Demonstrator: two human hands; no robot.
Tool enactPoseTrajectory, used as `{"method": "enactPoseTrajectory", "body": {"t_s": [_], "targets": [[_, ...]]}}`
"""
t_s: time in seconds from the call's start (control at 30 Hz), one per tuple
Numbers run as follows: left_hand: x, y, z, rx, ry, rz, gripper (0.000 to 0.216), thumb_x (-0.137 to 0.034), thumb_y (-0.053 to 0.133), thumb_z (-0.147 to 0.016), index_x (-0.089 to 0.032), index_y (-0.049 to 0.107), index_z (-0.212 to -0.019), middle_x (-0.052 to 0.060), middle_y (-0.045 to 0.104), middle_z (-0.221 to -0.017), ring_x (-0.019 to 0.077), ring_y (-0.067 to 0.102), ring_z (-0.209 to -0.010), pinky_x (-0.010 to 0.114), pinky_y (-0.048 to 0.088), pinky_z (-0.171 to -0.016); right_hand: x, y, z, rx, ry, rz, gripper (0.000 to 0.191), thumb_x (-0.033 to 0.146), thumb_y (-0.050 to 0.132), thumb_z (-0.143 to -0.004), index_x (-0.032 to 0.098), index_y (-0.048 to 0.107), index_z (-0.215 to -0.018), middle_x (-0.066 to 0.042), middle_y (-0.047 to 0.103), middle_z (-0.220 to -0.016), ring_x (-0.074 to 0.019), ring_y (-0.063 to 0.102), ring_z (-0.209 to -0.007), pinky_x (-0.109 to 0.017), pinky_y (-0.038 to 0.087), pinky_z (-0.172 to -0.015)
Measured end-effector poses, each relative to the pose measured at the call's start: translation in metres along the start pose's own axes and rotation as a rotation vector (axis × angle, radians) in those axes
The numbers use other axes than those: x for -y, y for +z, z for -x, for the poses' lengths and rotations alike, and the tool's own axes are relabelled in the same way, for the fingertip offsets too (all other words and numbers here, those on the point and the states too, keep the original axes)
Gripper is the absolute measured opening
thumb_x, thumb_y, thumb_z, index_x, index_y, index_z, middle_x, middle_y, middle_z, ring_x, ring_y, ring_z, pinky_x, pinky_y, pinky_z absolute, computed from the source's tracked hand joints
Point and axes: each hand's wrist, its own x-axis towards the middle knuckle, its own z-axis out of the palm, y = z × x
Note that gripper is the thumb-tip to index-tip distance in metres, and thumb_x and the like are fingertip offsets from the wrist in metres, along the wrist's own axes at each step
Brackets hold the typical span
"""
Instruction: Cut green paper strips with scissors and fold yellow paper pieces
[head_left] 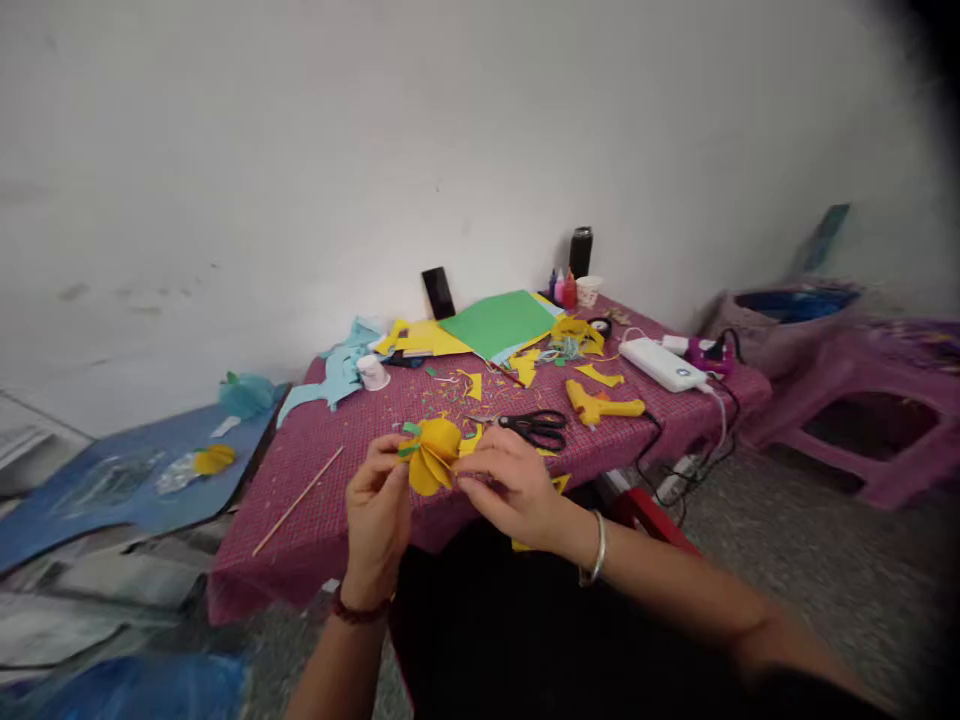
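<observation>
Nearest, two bare hands met around a yellow paper ornament [435, 457], held just above the near edge of a table. The left hand [377, 505] pinched it beside its green paper tabs [409, 452]; the right hand [519, 482] had thumb and fingertips together on its opposite edge. Its rounded leaves fanned out like the segments of a pumpkin. It looked very light, springy along the folds and easily creased, so the gathered end by the tabs seemed the safest hold; a squeeze across the leaves would probably flatten them.

With the wall at twelve o'clock and the ornament as centre, a thin, smooth wooden stick [298, 502] lay at eight to nine on the red checked tablecloth [259, 560]. Toward two to three were black-handled scissors [534, 428], then a yellow plastic glue gun [604, 405] with a black cord. Fine, confetti-like clippings were scattered at twelve to one. At about ten to eleven stood a small white cup [373, 373], beside limp, ragged light-blue pieces [341, 372]. Farther off, at one, flat green paper [501, 325] overlapped yellow sheets. Against the plain white wall [465, 140], at twelve, leaned a glossy black phone [438, 293].
</observation>
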Motion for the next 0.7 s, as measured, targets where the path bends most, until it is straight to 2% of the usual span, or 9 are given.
{"method": "enactPoseTrajectory", "body": {"t_s": [0.13, 0.23, 0.4, 0.57, 0.7], "targets": [[-0.003, -0.006, 0.006, 0.009, 0.192, -0.235, 0.008, -0.018, 0.070, -0.080, -0.022, 0.068, -0.072, 0.001, 0.061, -0.099, 0.0140, 0.060, -0.094, 0.031, 0.050, -0.083, -0.003, -0.001, 0.000, 0.003, 0.073, 0.015, 0.010, 0.015, 0.057, -0.087, 0.018, 0.063, -0.095, -0.006, 0.063, -0.085, -0.0194, 0.057, -0.081, -0.034, 0.045, -0.073], [-0.009, -0.010, 0.011, 0.055, 0.436, -0.527, 0.011, -0.012, 0.068, -0.079, -0.023, 0.070, -0.078, 0.003, 0.062, -0.103, 0.0163, 0.059, -0.097, 0.035, 0.049, -0.085, -0.005, -0.003, -0.001, -0.007, 0.104, -0.019, 0.013, 0.015, 0.055, -0.089, 0.019, 0.064, -0.097, -0.007, 0.064, -0.087, -0.0192, 0.058, -0.083, -0.034, 0.047, -0.075], [-0.017, -0.013, 0.015, 0.177, 0.723, -0.775, 0.022, -0.006, 0.068, -0.076, -0.026, 0.069, -0.085, 0.003, 0.063, -0.109, 0.0214, 0.057, -0.106, 0.046, 0.047, -0.091, -0.008, -0.002, -0.001, -0.025, 0.028, 0.019, 0.013, 0.017, 0.056, -0.090, 0.022, 0.066, -0.098, -0.005, 0.069, -0.090, -0.0182, 0.062, -0.085, -0.034, 0.048, -0.077], [-0.018, -0.004, 0.015, 0.233, 0.856, -0.929, 0.025, -0.003, 0.069, -0.072, -0.023, 0.067, -0.087, 0.005, 0.062, -0.107, 0.0235, 0.057, -0.106, 0.046, 0.047, -0.089, -0.009, -0.001, 0.002, 0.007, -0.010, 0.088, 0.012, 0.017, 0.054, -0.091, 0.021, 0.066, -0.093, -0.005, 0.071, -0.086, -0.0175, 0.063, -0.080, -0.034, 0.046, -0.075], [-0.024, 0.009, 0.022, 0.224, 0.830, -1.032, 0.016, -0.017, 0.074, -0.069, -0.020, 0.060, -0.076, 0.007, 0.060, -0.101, 0.0276, 0.056, -0.104, 0.048, 0.045, -0.088, -0.010, 0.001, 0.005, -0.002, -0.006, 0.113, 0.013, 0.014, 0.053, -0.091, 0.020, 0.065, -0.094, -0.005, 0.072, -0.087, -0.0168, 0.064, -0.082, -0.033, 0.046, -0.075]]}}
